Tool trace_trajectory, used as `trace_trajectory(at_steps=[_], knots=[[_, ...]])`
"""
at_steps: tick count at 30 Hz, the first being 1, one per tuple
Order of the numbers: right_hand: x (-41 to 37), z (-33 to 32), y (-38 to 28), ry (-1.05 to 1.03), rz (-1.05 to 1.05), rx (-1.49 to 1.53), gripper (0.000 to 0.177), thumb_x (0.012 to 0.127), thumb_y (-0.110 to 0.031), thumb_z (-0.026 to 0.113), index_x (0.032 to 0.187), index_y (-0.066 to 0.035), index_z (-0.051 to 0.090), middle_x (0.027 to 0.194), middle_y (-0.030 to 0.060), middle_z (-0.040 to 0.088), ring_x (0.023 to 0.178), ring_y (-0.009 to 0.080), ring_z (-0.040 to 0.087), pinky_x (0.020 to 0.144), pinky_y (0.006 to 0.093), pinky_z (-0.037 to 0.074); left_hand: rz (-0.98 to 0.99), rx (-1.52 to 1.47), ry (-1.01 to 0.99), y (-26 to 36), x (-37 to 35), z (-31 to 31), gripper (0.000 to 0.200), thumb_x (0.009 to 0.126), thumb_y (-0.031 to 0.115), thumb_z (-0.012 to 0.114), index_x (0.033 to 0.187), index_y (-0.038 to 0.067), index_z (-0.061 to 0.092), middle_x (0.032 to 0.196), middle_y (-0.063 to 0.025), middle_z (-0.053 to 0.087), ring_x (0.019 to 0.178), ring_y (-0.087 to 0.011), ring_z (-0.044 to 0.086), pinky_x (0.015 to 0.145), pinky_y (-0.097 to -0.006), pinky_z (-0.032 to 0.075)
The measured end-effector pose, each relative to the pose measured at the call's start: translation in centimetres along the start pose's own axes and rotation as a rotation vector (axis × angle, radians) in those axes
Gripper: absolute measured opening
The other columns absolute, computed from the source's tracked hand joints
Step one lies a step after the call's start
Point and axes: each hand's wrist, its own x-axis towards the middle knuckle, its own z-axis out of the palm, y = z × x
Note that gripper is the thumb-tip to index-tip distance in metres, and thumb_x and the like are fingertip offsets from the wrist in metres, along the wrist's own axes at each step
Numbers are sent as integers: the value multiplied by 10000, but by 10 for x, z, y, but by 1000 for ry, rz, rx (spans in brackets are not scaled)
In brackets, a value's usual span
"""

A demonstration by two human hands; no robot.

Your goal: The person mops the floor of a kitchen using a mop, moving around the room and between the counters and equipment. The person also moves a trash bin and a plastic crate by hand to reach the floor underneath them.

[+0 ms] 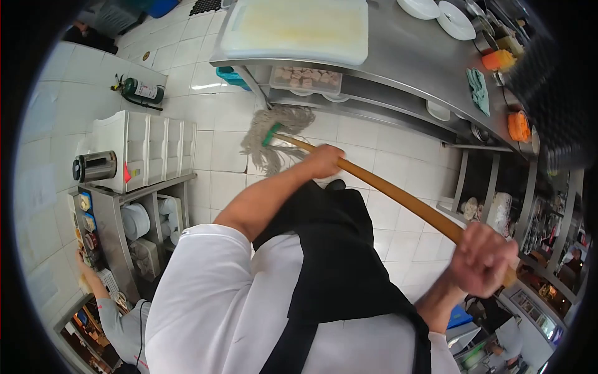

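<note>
A mop [398, 192] with a wooden handle slants across the view, from its grey string head on the floor at the upper left to its top end at the right. A green clamp joins the mop head [265, 138] to the handle. My left hand [325, 161] is closed round the lower part of the handle. Near the upper end, my right hand [481, 259] is wrapped round the same handle, slightly blurred. The strands lie spread on white tiles [225, 149], close to the leg of a steel table.
The steel table [405, 56] bears a cutting board [296, 28]; a tub of pink cubes [305, 80] sits on its lower shelf. At left stand a steel cabinet [118, 215], white drawers [149, 146] and a fire extinguisher [140, 91]. Other people [121, 330] are at the lower left and lower right.
</note>
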Motion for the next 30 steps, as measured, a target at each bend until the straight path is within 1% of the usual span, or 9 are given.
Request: trace_trajectory(at_steps=[3, 7, 10, 14, 17, 18, 20, 24, 30], knots=[[-8, 0, 36, -12, 105, 68, 237, 927, -208, 521, 745, -72, 452, 576, 5, 410, 540, 143, 403, 547, 339, 370, -33, 96, 43, -30, -7, -25, 320, 833, 316, 630, 668, 50, 570, 729, -189, 619, 776, -416, 598, 698, -494, 473], [-37, -19, 73, 9, 257, 78, 224, 874, -186, 602, 724, -31, 542, 660, 87, 552, 627, 195, 510, 757, 439, 463, -122, 220, -22, -69, -13, -27, 264, 825, 276, 629, 705, 41, 609, 809, -196, 643, 838, -406, 607, 783, -482, 481], [-47, -47, 78, -50, 380, 41, 160, 850, -132, 603, 754, -4, 598, 711, 97, 594, 711, 218, 562, 886, 472, 454, -177, 257, -44, -70, -7, -16, 260, 822, 273, 635, 704, 42, 610, 834, -188, 648, 846, -400, 604, 795, -478, 477], [-37, -110, 67, -88, 442, -2, 149, 842, -121, 600, 758, 1, 621, 725, 103, 613, 732, 224, 570, 892, 473, 453, -241, 321, -69, -41, 27, 18, 279, 829, 292, 630, 696, 48, 611, 833, -184, 653, 858, -395, 609, 791, -477, 483], [-25, -191, 50, -54, 364, 21, 199, 853, -167, 612, 748, 1, 630, 739, 110, 629, 716, 224, 575, 864, 474, 465, -254, 303, -109, 6, 77, 64, 347, 842, 351, 626, 694, 38, 601, 819, -212, 641, 847, -411, 609, 784, -487, 483], [-20, -215, 38, 15, 315, 28, 241, 862, -203, 606, 731, -1, 624, 727, 106, 621, 699, 227, 570, 836, 479, 470, -136, 255, -42, 18, 96, 87, 399, 837, 356, 645, 641, 20, 555, 753, -213, 604, 767, -424, 590, 694, -475, 470], [-15, -278, 7, 57, 249, 19, 295, 905, -254, 557, 745, -10, 600, 701, 91, 584, 673, 233, 543, 788, 477, 450, -91, 217, -111, 70, 140, 130, 435, 846, 394, 639, 631, 25, 557, 737, -207, 604, 764, -424, 591, 681, -478, 469], [-15, -375, -90, 161, 106, -136, 315, 982, -335, 459, 791, -90, 502, 537, -48, 344, 541, 127, 356, 569, 328, 333, 0, 139, -137, 197, 218, 229, 425, 842, 406, 636, 650, 30, 582, 779, -204, 624, 807, -412, 602, 733, -485, 477], [-50, -408, -234, 353, -92, -452, 329, 992, -315, 443, 740, -103, 453, 527, -37, 339, 536, 110, 361, 531, 271, 332, 536, -196, -127, 352, 285, 356, 261, 778, 213, 676, 627, 43, 549, 701, -159, 589, 766, -377, 584, 711, -463, 463]])
